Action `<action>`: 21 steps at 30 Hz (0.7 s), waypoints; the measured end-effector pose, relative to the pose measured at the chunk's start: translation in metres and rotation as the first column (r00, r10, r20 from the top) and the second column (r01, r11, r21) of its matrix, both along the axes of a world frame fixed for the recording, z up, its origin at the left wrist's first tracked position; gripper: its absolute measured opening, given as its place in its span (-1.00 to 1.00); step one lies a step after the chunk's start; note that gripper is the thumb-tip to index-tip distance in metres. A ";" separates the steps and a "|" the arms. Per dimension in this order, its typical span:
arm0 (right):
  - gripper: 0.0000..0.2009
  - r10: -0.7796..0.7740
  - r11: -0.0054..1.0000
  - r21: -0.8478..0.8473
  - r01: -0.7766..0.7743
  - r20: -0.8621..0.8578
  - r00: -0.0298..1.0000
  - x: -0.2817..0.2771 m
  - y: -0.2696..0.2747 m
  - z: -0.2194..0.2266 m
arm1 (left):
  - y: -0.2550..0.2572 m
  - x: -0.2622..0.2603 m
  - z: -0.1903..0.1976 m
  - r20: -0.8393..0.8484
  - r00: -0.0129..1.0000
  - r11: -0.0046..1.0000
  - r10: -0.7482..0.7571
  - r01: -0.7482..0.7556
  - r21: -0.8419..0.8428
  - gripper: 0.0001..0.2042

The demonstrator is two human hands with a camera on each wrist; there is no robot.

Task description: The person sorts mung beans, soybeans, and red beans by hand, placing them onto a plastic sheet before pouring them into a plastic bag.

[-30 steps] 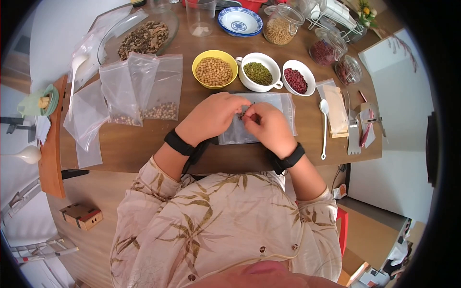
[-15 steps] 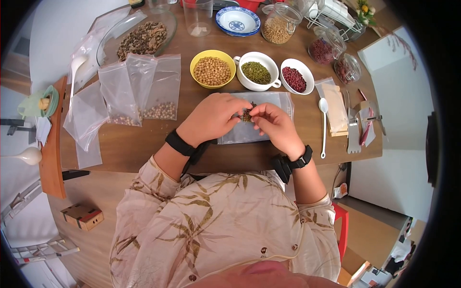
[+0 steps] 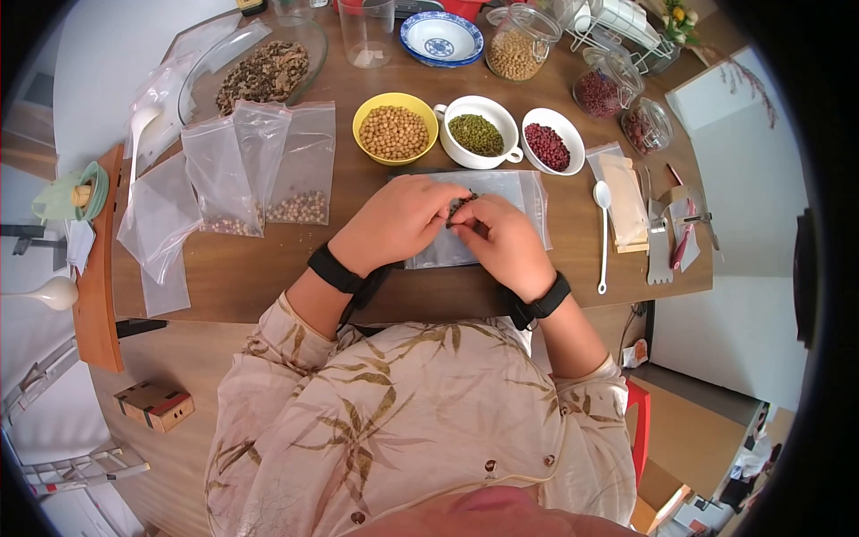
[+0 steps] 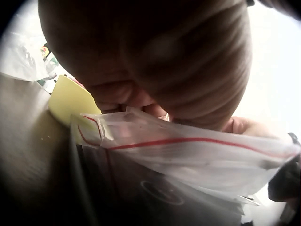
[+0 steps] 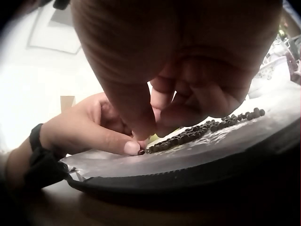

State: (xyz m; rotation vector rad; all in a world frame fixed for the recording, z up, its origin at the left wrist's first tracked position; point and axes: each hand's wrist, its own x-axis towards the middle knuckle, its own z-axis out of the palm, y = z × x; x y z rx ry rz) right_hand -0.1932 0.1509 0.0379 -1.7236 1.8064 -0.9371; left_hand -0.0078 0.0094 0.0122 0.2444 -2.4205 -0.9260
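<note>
A strand of small dark beads (image 3: 460,209) (image 5: 202,131) lies over a clear zip bag (image 3: 438,255) on a dark mat at the table's front. The left hand (image 3: 394,225) (image 5: 82,127) pinches its near end, a dark bit at the thumb tip. From the other side the right hand (image 3: 512,249) (image 5: 174,56) pinches at the same end, thumb and forefinger touching the left fingertips. In the left wrist view the left palm (image 4: 146,56) covers the fingertips, above the red-lined bag (image 4: 188,155).
Behind the hands stand a yellow bowl of tan beans (image 3: 395,134), a white cup of green beans (image 3: 476,136) and a white bowl of red beans (image 3: 547,147). Filled bags (image 3: 300,174) lie left; a white spoon (image 3: 602,242) and tools lie right. Jars (image 3: 519,46) stand at the back.
The right hand drew back to the right with its fingers spread from the strand, then came in again beside the left fingertips. The left hand has barely moved.
</note>
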 end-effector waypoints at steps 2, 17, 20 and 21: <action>-0.90 0.014 1.000 -0.027 -0.015 -0.044 0.999 0.004 -0.002 -0.001 | 0.000 0.000 0.000 -0.015 1.000 1.000 -0.002 0.002 0.002 -0.50; -0.86 -0.240 0.931 0.336 -0.143 0.858 0.454 -0.034 -0.003 -0.006 | 0.000 0.003 0.011 -0.166 0.986 0.943 -0.003 0.058 0.327 -0.44; -0.83 -0.237 0.929 0.262 -0.261 0.963 0.125 -0.027 0.000 -0.006 | 0.005 0.003 0.021 -0.195 0.981 0.915 -0.026 0.101 0.389 -0.46; -0.81 -0.262 0.922 0.264 -0.284 0.964 0.046 -0.022 0.000 -0.005 | 0.007 0.003 0.022 -0.190 0.981 0.904 -0.044 0.120 0.409 -0.46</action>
